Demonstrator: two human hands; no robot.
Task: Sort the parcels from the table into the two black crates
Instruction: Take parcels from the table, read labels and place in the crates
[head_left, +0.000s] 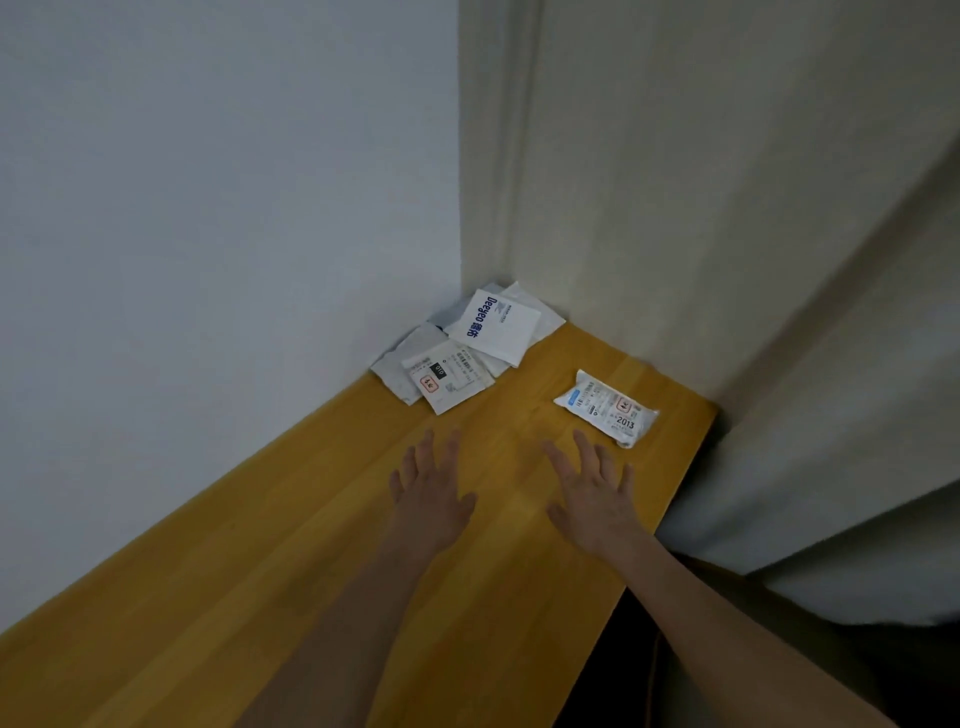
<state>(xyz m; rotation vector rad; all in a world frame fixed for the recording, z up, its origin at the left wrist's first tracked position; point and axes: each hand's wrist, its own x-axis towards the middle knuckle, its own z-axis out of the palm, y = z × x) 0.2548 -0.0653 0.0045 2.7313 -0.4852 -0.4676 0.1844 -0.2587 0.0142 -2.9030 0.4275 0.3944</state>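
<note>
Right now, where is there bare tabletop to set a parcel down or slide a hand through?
Bare wood runs between the corner pile and the lone 2013 parcel, and across the wooden table from the hands toward the camera. Left hand and right hand hover open. The wall corner is crowded with overlapping parcels.

Two bare forearms, sleeveless to the frame edge, left hand (431, 493) and right hand (592, 493) without rings or gloves.

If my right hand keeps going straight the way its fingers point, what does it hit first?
Probably the lone parcel marked 2013. The right hand is open, its fingers aimed up the wooden table, and that parcel's near edge lies just ahead, though the fingers may pass slightly left of it.
</note>
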